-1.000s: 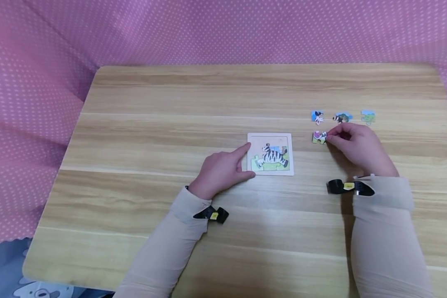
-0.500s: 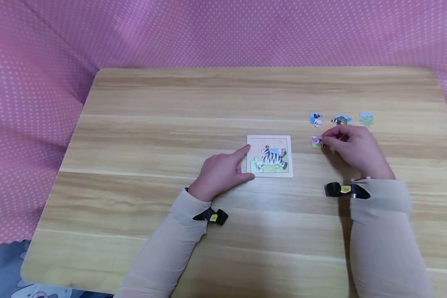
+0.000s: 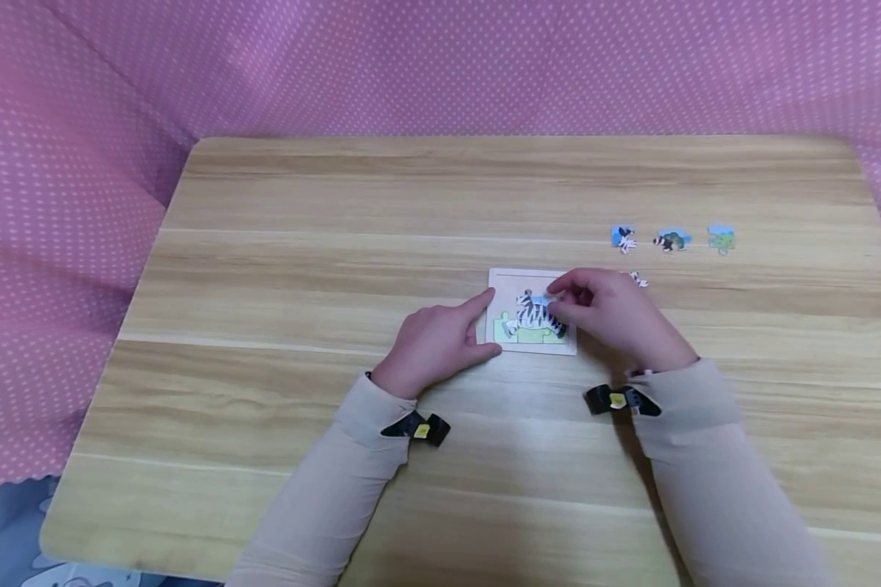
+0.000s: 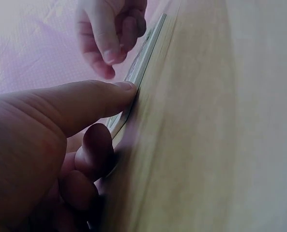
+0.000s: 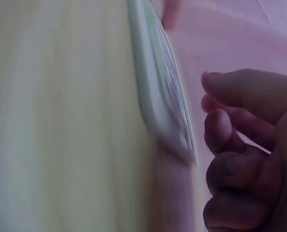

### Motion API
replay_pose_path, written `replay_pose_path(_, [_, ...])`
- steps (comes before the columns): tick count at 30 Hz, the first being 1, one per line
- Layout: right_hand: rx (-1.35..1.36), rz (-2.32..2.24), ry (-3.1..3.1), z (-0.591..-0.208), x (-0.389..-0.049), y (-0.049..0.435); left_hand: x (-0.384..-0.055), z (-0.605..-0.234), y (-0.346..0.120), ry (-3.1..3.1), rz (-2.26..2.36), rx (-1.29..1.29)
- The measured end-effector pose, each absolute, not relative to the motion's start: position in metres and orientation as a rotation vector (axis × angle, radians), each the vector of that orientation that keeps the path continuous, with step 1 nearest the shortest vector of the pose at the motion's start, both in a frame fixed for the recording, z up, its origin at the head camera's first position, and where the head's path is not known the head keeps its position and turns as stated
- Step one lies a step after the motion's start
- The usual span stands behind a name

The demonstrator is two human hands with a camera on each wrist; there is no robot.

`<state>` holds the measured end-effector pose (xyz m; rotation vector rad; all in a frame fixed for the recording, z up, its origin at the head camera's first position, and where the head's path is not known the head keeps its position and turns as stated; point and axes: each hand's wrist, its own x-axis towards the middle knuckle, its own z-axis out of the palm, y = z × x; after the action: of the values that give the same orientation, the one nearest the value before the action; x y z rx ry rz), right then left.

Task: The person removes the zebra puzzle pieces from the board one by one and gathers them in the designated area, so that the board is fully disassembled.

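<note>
A square zebra puzzle board (image 3: 532,346) lies on the table, partly filled with pieces. My left hand (image 3: 440,341) rests at its left side, with straight index finger and thumb on the edges around the near left corner. In the left wrist view, the left thumb (image 4: 99,99) touches the board's edge. My right hand (image 3: 617,314) is over the board's right side, index finger and thumb close together near the zebra's back. I cannot tell whether these fingertips hold a puzzle piece. In the right wrist view, the right hand's other fingers (image 5: 235,174) are curled.
Beyond the right hand lie loose puzzle pieces in a row: a blue-and-zebra piece (image 3: 623,238), a dark striped piece (image 3: 672,240) and a green-and-blue piece (image 3: 722,238). Another black-and-white piece (image 3: 638,279) shows just behind the right hand. A pink dotted cloth (image 3: 440,65) hangs behind the wooden table (image 3: 301,244).
My right hand has moved left from a puzzle piece near the row to over the board. My left hand stays at the board's corner.
</note>
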<state>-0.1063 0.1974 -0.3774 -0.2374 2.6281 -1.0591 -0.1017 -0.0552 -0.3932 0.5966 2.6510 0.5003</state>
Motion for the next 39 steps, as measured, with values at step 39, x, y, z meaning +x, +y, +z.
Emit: replay_pose_path(39, [-0.277,-0.913,2.721,-0.371,-0.101,0.171,-0.101,-0.392,-0.055,2.658,0.514,0.62])
